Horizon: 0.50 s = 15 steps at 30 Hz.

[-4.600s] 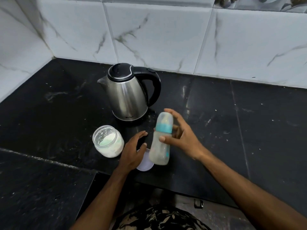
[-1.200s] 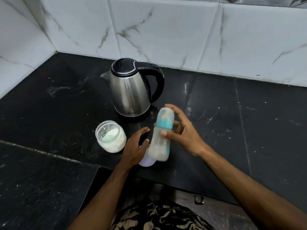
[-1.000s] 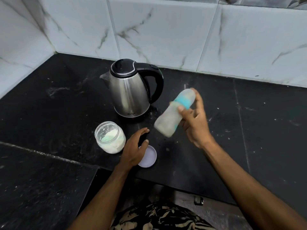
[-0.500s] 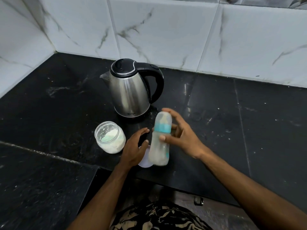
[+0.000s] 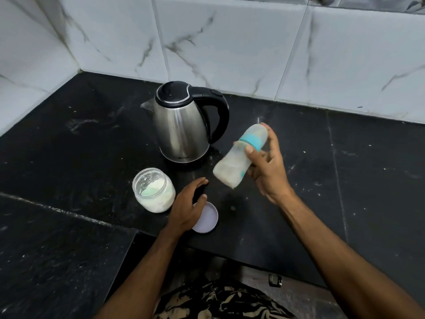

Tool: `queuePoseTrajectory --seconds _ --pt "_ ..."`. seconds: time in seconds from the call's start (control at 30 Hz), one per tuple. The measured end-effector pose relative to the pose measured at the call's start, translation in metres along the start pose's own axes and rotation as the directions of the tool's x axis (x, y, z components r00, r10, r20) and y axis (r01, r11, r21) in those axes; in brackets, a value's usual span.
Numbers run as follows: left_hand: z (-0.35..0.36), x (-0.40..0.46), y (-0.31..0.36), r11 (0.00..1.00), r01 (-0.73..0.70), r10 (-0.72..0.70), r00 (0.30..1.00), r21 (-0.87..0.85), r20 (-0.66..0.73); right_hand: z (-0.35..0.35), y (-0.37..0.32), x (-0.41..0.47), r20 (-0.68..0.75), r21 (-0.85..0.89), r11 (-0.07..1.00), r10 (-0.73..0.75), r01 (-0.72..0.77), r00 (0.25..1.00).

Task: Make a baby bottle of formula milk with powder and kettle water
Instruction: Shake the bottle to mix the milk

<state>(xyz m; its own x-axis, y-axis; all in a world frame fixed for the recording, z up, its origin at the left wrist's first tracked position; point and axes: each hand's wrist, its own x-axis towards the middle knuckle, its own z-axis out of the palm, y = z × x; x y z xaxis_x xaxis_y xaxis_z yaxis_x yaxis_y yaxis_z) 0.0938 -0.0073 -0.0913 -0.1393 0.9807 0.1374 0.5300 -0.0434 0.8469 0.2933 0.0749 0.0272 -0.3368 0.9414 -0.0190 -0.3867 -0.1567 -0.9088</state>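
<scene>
My right hand grips a capped baby bottle with a teal collar and cloudy milk inside, tilted with its cap up to the right, above the black counter. My left hand rests open on the counter, its fingers relaxed, partly over a pale round lid. An open glass jar of white powder stands just left of that hand. The steel kettle with a black lid and handle stands behind, spout pointing left.
White marble-look tiles form the back and left walls. A lower black ledge lies at the front left. The counter's front edge runs just below the lid.
The bottle, upright and low beside my left hand half a second ago, is now lifted and tilted to the right. It swung the same way a second ago. My left hand stays put.
</scene>
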Motion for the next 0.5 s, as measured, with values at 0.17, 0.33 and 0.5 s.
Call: queuePoseTrajectory --seconds 0.17,0.33,0.5 --pt "0.001 0.001 -0.011 0.999 0.048 -0.048 0.998 -0.018 0.030 0.008 0.019 -0.028 0.331 -0.315 0.949 0.114 -0.004 0.937" --pt "0.000 0.000 -0.001 1.000 0.004 -0.004 1.000 -0.014 0.000 -0.002 -0.003 -0.002 -0.025 -0.014 1.000 -0.017 0.017 1.000" --pt "-0.001 0.001 -0.008 1.000 0.019 -0.018 1.000 -0.009 0.024 0.004 0.014 -0.029 0.304 -0.296 0.955 0.114 -0.020 0.946"
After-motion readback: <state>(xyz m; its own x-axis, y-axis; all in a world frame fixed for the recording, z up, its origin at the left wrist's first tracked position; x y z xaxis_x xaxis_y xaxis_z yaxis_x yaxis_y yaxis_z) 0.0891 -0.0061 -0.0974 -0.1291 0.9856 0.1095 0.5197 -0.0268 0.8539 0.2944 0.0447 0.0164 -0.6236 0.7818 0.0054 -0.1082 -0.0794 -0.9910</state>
